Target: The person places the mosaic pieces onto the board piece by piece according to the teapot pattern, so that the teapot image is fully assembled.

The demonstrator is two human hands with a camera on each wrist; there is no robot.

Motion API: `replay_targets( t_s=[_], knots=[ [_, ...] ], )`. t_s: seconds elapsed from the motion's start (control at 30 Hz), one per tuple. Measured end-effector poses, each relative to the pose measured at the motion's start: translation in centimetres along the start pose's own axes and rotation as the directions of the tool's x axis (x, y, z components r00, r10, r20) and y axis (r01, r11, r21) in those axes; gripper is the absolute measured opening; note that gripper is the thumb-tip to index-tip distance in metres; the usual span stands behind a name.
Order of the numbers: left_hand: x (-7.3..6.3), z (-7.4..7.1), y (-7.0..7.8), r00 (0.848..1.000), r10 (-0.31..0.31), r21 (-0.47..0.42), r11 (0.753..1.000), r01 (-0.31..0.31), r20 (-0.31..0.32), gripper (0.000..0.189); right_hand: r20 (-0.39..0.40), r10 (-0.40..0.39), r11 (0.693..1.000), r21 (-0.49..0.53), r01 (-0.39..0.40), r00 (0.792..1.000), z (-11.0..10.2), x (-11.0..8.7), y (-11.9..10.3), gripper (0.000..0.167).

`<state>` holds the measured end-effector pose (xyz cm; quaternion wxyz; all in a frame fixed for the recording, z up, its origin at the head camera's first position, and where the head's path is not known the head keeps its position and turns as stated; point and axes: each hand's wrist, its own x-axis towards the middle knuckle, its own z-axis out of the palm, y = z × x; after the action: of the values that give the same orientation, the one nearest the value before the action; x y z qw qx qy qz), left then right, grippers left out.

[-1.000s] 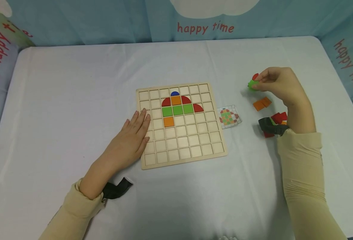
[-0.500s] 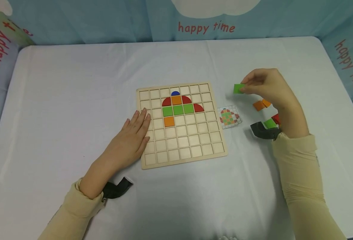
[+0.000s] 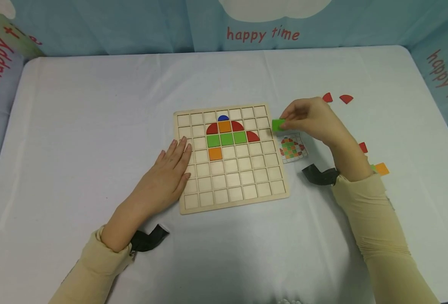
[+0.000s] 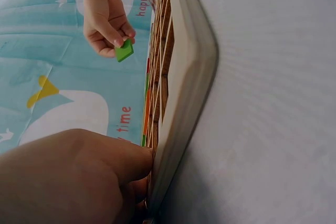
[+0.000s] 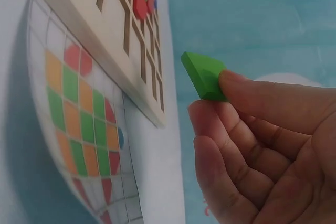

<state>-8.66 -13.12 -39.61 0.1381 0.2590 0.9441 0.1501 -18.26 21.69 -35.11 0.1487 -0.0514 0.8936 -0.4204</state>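
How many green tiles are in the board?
3, in one row of the board: left tile above an orange square, middle tile below another orange square, right tile beside a red piece. None seem hidden.

A curtained tabletop play space; whether it belongs to a home, a classroom or a studio cannot be told. Light-blue printed fabric (image 3: 132,29) walls the top and both upper corners of the frame, bearing white cloud shapes and red "happy time" lettering (image 3: 263,34). A wide, round-cornered table under smooth white cloth (image 3: 94,105) fills the rest, with a square pale wooden grid board (image 3: 234,202) at centre.
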Motion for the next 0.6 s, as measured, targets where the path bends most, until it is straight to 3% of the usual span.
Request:
replay_targets(
  t_s=[0.6],
  knots=[
    [-0.1,-0.2,0.0,1.000,-0.008,-0.003,1.000,0.008,0.008,0.060,0.081,-0.054,0.998,0.041,0.051,0.995,1.9,-0.4,-1.2,0.009]
  ],
)
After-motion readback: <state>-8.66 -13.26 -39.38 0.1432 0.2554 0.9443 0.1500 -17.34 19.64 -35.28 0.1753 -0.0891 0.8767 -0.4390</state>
